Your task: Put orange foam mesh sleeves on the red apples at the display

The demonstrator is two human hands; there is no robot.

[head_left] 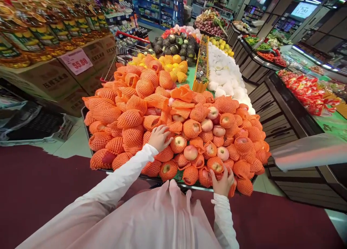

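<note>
A heaped display of apples, most of them wrapped in orange foam nets, fills the stand in front of me. My left hand (159,137) rests on the netted fruit left of centre, its fingers apart and slightly bent. Just right of those fingertips is a pale apple (178,143) with its net pulled low. At the front edge, my right hand (223,184) has thumb and fingers around the near side of a netted apple (217,165), its stem end showing. A bare reddish apple (190,152) lies between the two hands.
Behind the apples are yellow netted fruit (176,66), dark fruit in black nets (175,46) and white-netted fruit (223,73). Oil bottles (48,34) stand on cartons (54,81) at left. A plastic bag roll (309,151) juts in from the right.
</note>
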